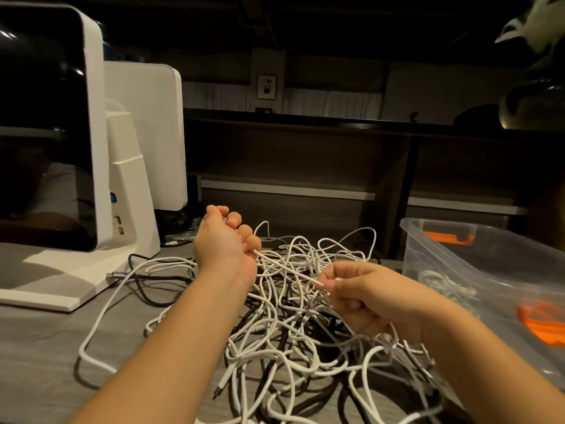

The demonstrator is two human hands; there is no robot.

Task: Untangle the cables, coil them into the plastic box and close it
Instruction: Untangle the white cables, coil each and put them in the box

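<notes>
Right now the cables [293, 325] lie as one loose heap of white and dark loops in the middle of the desk [39, 347], spreading toward its near edge, directly under and between the two hands. One white cable [284, 266] is lifted out of the heap and drawn in a nearly straight run between them, slanting from upper left down to lower right. The left hand [224, 243] is curled round its upper part, fingers closed over the strand, held above the far side of the heap. The right hand [363, 296] pinches the lower end between thumb and fingertips, where a small plug seems to sit, and it hangs lower and nearer the plastic box [434, 270].

That box stands open at the right edge of the desk, just beside the heap, with orange latches on its walls and what looks like a pale coil already lying inside. So the held strand runs lengthwise toward the box, and the right hand is the closer one for feeding it in, I would judge.

At the left edge a white monitor stand [91, 270] has a dark cable plugged near its base. Where the held cable goes inside the tangle is hard to follow, the box's right side is cut off, and I see no lid.
</notes>
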